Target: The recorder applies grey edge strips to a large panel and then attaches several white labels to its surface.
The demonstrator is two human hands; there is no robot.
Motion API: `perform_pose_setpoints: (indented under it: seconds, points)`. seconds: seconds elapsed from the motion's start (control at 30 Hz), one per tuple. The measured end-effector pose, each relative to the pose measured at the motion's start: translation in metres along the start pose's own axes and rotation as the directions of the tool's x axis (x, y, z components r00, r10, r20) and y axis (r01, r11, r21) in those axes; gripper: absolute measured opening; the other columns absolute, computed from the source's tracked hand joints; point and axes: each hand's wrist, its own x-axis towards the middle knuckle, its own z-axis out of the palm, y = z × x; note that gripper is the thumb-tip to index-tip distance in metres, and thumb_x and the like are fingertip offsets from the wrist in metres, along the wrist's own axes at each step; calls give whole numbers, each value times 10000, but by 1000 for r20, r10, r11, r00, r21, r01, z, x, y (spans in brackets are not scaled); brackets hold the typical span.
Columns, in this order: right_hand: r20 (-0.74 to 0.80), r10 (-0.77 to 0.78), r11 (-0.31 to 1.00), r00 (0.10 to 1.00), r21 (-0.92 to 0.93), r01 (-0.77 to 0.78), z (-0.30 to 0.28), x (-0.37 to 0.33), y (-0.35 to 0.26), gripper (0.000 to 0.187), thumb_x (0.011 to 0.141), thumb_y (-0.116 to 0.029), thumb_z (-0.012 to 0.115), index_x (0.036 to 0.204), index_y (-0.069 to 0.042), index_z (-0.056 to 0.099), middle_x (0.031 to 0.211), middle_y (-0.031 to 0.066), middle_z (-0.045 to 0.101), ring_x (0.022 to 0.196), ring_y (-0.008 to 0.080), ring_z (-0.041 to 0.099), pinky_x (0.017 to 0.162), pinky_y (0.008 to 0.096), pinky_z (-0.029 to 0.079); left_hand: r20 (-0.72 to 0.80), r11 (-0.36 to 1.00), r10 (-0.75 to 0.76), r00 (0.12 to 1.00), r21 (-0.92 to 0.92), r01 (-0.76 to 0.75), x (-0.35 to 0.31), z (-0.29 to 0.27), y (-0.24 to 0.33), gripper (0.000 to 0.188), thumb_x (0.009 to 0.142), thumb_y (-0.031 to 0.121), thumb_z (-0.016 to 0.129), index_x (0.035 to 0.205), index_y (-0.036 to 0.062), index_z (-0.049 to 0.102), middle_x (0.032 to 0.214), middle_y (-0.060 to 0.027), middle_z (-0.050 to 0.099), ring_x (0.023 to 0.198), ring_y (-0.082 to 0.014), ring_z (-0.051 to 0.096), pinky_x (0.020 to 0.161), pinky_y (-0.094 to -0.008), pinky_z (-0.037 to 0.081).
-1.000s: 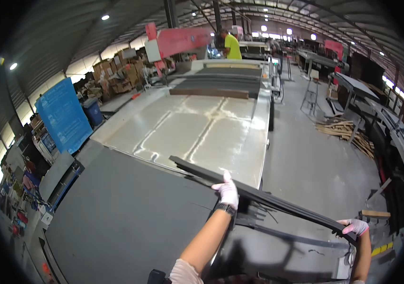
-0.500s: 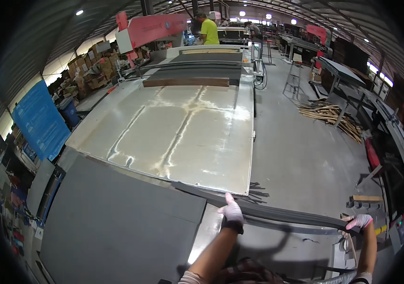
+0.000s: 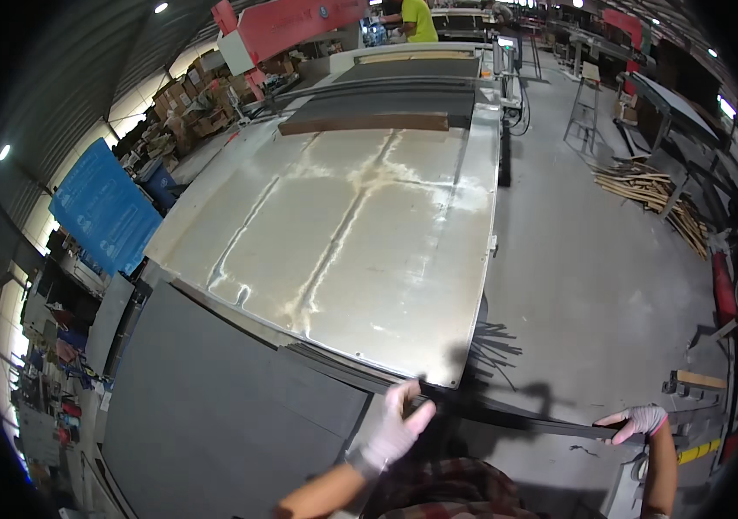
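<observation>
A bundle of long, thin dark grey strips (image 3: pixel 520 419) runs along the near edge of the metal-topped table and out to the right. My right hand (image 3: pixel 643 420), in a pale glove, is closed around the strips near their right end. Beside the middle of the bundle, my gloved left hand (image 3: pixel 391 432) is raised with thumb and fingers apart; it appears to hold nothing. A large dark grey sheet (image 3: pixel 231 389) lies to the left, close to my left forearm. Shadow hides part of the strips between my hands.
The stained metal tabletop (image 3: pixel 386 268) extends ahead, with a brown bar (image 3: pixel 365 124) across it. More thin dark strips (image 3: pixel 492 350) stick out past its right corner. Wooden slats (image 3: pixel 650 199) lie piled on the floor near a stepladder (image 3: pixel 583 108). A person (image 3: pixel 419 21) stands beyond the table.
My left hand has moved down and left, coming away from the strips with its fingers spread. My right hand still grips the bundle, slightly lower in view. The whole view has tilted.
</observation>
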Motion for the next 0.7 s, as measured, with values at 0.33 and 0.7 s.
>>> perform_pose_setpoints:
  seconds: [0.33, 0.7]
  points:
    - [99, 77, 971, 992, 218, -97, 7, 39, -16, 616, 788, -69, 762, 1341, 5, 501, 1179, 78, 630, 1048, 145, 591, 943, 284, 457, 631, 481, -641, 436, 773, -413, 146, -115, -33, 817, 920, 695, 224, 1301, 51, 553, 1319, -174, 549, 1247, -343, 491, 1055, -440, 361]
    - [202, -176, 956, 964, -200, 216, 141, 267, -214, 729, 842, -277, 722, 1419, 8, 379, 1307, 114, 520, 1158, 169, 501, 986, 312, 408, 457, 457, -629, 629, 872, -176, 193, -287, -69, 693, 913, 664, 295, 1196, 125, 628, 1138, -154, 650, 1092, -329, 596, 916, -428, 461]
